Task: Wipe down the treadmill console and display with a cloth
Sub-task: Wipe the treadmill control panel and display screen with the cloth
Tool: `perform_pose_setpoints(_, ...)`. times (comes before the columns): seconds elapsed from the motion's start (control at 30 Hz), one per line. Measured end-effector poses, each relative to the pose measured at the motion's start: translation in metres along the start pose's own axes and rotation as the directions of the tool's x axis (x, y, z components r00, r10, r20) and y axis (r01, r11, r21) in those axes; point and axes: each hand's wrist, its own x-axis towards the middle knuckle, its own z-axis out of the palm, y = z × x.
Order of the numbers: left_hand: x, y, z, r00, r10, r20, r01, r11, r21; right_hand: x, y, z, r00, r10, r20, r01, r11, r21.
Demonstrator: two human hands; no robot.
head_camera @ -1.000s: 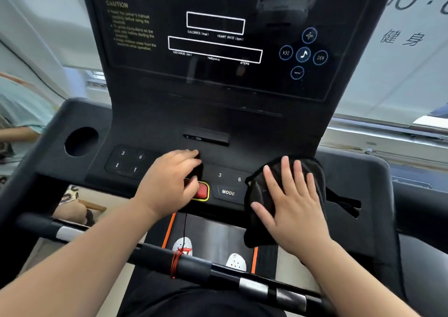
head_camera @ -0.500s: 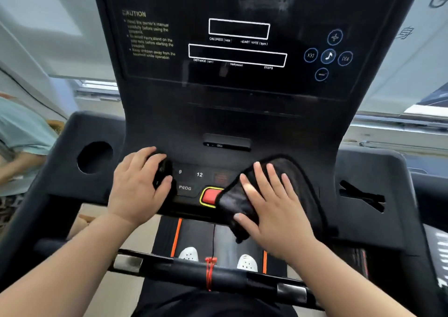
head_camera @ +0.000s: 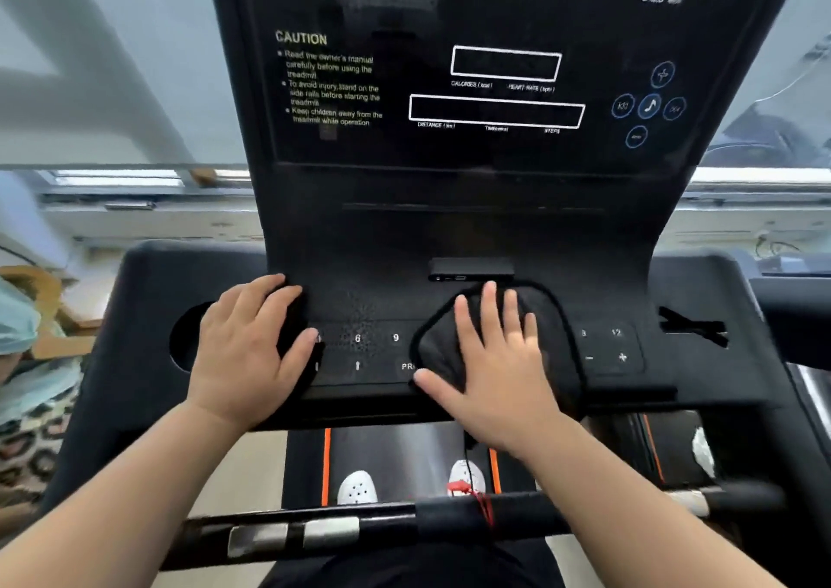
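Observation:
The black treadmill console [head_camera: 373, 299] fills the middle of the view, and the dark display [head_camera: 494, 70] rises above it. A black cloth [head_camera: 553, 317] lies over the centre of the keypad. My right hand [head_camera: 494, 362] presses flat on this cloth with its fingers spread. At the left end of the keypad [head_camera: 359, 351], my left hand [head_camera: 245, 344] rests on the console. Something dark [head_camera: 297, 331] lies under its fingers; I cannot tell what it is. The red stop button is hidden under the cloth.
A round cup hole [head_camera: 180, 340] sits left of my left hand, and a slotted holder [head_camera: 692, 329] is at the right. The handlebar [head_camera: 382, 527], with a red clip [head_camera: 483, 504], crosses below. White shoes [head_camera: 357, 488] stand on the belt. A person [head_camera: 18, 340] is at the far left.
My right hand has slid the cloth leftward over the red button and the centre keys. My left hand moved left along the keypad. The view has shifted to the left.

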Motion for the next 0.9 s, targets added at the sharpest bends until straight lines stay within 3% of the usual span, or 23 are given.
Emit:
perform_pose_setpoints(0.17, 0.001, -0.013, 0.000, 0.999, 0.044, 0.018, -0.044, 0.999, -0.017, -0.008, -0.014, 0.006, 0.973, -0.215, 0.078, 0.218, 0.975, -0.032)
perform_pose_setpoints(0.23, 0.003, -0.014, 0.000, 0.999, 0.051, 0.015, -0.051, 0.998, -0.041, -0.011, 0.003, 0.002, 0.987, -0.153, 0.043, 0.155, 0.987, -0.048)
perform_pose_setpoints(0.37, 0.001, -0.018, 0.002, 0.999, 0.045, 0.023, -0.041, 0.991, -0.124, -0.007, 0.007, -0.007, 0.992, 0.123, 0.035, -0.121, 0.991, -0.060)
perform_pose_setpoints(0.43, 0.002, -0.020, 0.002, 0.999, 0.048, 0.018, -0.044, 0.984, -0.172, -0.002, -0.015, -0.006, 0.989, 0.144, 0.023, -0.143, 0.989, -0.036)
perform_pose_setpoints(0.53, 0.003, -0.023, 0.001, 0.999, 0.049, -0.003, -0.048, 0.968, -0.246, 0.004, -0.057, 0.004, 0.998, -0.058, -0.006, 0.058, 0.998, -0.022)
perform_pose_setpoints(0.63, 0.004, -0.027, -0.001, 0.999, 0.024, -0.033, -0.034, 0.936, -0.350, 0.006, -0.104, 0.021, 0.937, -0.350, -0.025, 0.350, 0.937, -0.001)
perform_pose_setpoints(0.73, 0.003, -0.031, -0.002, 0.998, 0.013, -0.059, -0.037, 0.911, -0.411, 0.002, -0.120, 0.031, 0.888, -0.457, -0.047, 0.456, 0.889, -0.026)
perform_pose_setpoints(0.8, 0.002, -0.032, -0.001, 0.997, 0.004, -0.080, -0.040, 0.891, -0.452, 0.001, -0.108, 0.032, 0.904, -0.423, -0.059, 0.423, 0.906, -0.026)
perform_pose_setpoints(0.9, 0.000, -0.033, -0.001, 0.993, -0.031, -0.110, -0.029, 0.863, -0.505, 0.007, -0.083, 0.027, 0.977, -0.193, -0.094, 0.188, 0.981, -0.051)
